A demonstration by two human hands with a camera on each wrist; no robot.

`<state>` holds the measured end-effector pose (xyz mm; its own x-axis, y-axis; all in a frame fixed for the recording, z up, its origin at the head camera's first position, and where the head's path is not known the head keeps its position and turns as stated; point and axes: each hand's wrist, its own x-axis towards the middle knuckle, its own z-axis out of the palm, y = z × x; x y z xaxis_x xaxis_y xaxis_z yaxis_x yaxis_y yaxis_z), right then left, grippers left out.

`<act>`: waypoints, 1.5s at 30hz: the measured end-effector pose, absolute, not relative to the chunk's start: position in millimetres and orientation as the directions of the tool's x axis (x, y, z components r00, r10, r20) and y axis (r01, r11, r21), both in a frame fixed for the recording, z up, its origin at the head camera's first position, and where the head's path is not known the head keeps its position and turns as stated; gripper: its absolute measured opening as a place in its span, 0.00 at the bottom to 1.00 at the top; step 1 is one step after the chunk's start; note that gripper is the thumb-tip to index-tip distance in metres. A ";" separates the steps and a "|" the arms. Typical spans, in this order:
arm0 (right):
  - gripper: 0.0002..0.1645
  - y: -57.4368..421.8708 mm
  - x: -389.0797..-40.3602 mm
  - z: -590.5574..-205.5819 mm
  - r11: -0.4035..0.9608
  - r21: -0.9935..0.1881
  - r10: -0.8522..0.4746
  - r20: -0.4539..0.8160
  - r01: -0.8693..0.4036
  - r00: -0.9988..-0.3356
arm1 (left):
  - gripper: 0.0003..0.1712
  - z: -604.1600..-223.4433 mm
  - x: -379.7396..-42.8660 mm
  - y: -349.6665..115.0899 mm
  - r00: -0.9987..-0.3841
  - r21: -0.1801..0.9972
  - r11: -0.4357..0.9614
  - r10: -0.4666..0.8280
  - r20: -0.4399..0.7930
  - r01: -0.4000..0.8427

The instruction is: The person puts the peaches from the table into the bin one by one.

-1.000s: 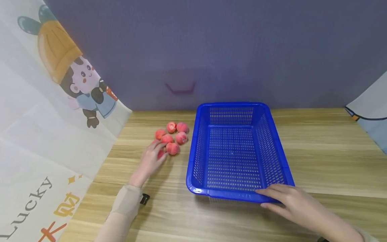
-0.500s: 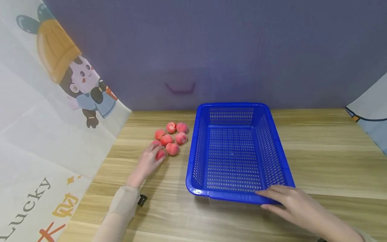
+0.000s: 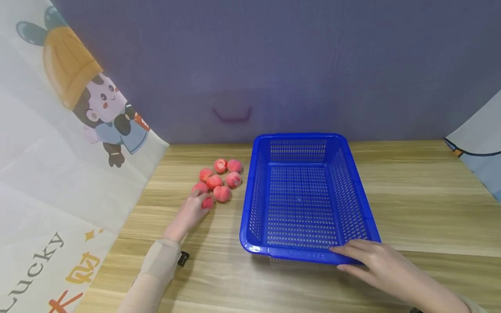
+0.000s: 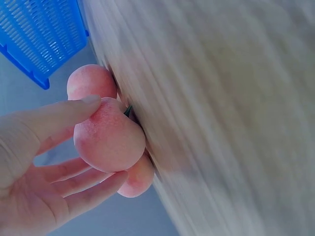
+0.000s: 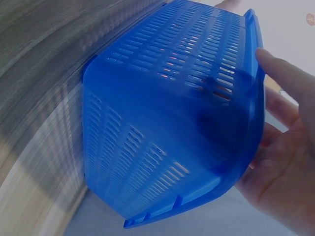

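My left hand (image 3: pixel 190 213) holds a pinkish-red peach (image 3: pixel 208 203) at the near end of a loose cluster. In the left wrist view the thumb lies on top of this peach (image 4: pixel 109 140) and the fingers curl under it; a small green stem shows at its wood side. Two more peaches peek out behind it there. The other peaches (image 3: pixel 222 194) lie close together on the table, left of a blue plastic basket (image 3: pixel 297 253). At the basket's near right corner my right hand (image 3: pixel 377 263) grips the rim, fingers over the edge and thumb on the outside.
The wooden table (image 3: pixel 422 204) runs back to a grey-purple panel (image 3: pixel 305 65). A white sheet with a cartoon figure (image 3: pixel 107 104) and lettering borders the left side. Another pale sheet (image 3: pixel 481 130) with a dark line stands at the right edge.
My left hand has drawn slightly back toward me, its fingers closing round the near peach. The right hand and basket keep their place.
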<state>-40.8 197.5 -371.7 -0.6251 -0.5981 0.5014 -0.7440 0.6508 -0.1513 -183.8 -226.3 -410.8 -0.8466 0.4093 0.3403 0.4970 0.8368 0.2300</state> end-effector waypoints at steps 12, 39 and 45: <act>0.18 197.3 -40.2 -372.0 0.656 -0.177 -0.605 0.458 -0.733 -0.652 | 0.17 -406.3 -185.2 -225.8 -0.842 0.232 0.824 0.441 0.311 0.518; 0.17 199.3 -41.8 -366.5 0.671 -0.191 -0.616 0.393 -0.716 -0.682 | 0.15 -337.5 -200.4 -188.3 -0.811 0.315 0.751 0.569 0.137 0.580; 0.16 198.9 -42.9 -364.4 0.677 -0.210 -0.619 0.357 -0.706 -0.699 | 0.18 -318.0 -206.3 -172.8 -0.817 0.300 0.767 0.571 0.084 0.567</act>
<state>-42.9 198.9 -364.4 -0.6995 -0.6191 0.3571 -0.7059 0.6765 -0.2099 -206.3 -172.8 -318.0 -0.8166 0.5710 0.0838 0.5672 0.7671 0.2997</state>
